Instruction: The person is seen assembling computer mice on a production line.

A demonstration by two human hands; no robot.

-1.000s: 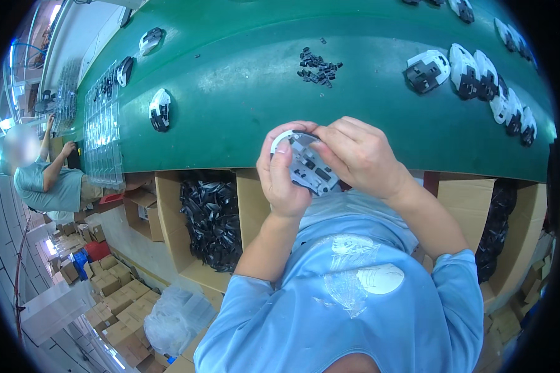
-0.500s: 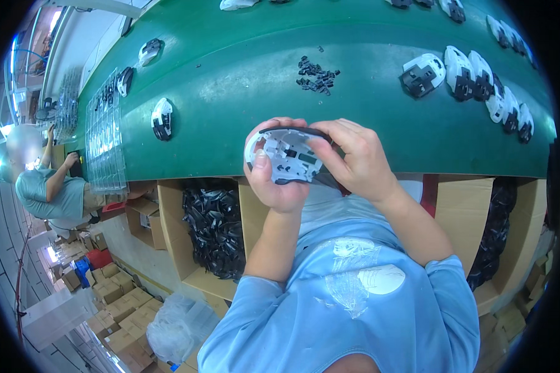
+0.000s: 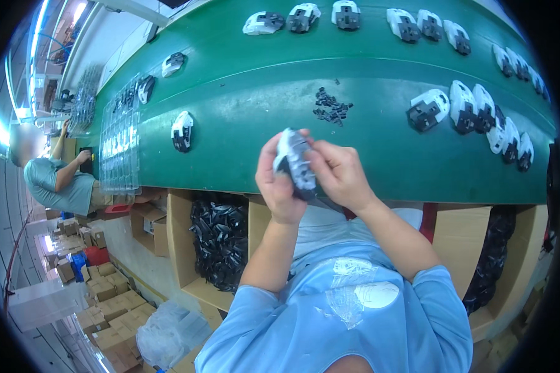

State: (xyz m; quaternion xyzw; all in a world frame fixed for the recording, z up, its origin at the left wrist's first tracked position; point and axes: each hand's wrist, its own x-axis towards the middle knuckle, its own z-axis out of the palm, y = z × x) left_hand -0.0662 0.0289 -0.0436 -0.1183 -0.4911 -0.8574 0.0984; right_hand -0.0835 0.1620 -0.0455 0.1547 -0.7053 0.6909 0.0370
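Observation:
A white-and-black plastic shell [image 3: 298, 160] is held up in front of me, above the table's near edge. It is tilted nearly upright, and its surface is slightly smeared by motion. My left hand [image 3: 279, 189] is closed around its left side. The fingers and thumb of my right hand [image 3: 342, 174] pinch its right side, partly covering it. Beyond my hands lies a loose heap of small black plastic pieces [image 3: 331, 110]. Another white-and-black shell [image 3: 182, 131] rests on the table to the left, and a similar one [image 3: 429, 110] lies to the right.
More shells [image 3: 463, 107] stand in rows on the green table [image 3: 249, 137], right and far. Clear plastic trays [image 3: 119, 152] sit at left, near a seated person [image 3: 59, 177]. Cardboard boxes below hold black plastic parts [image 3: 219, 239] and dark pieces [image 3: 493, 255].
The shell has turned from showing its wide, open inside to a narrow, upright side view. Both hands turned with it and still hold it. My view has tilted, showing more of the far table.

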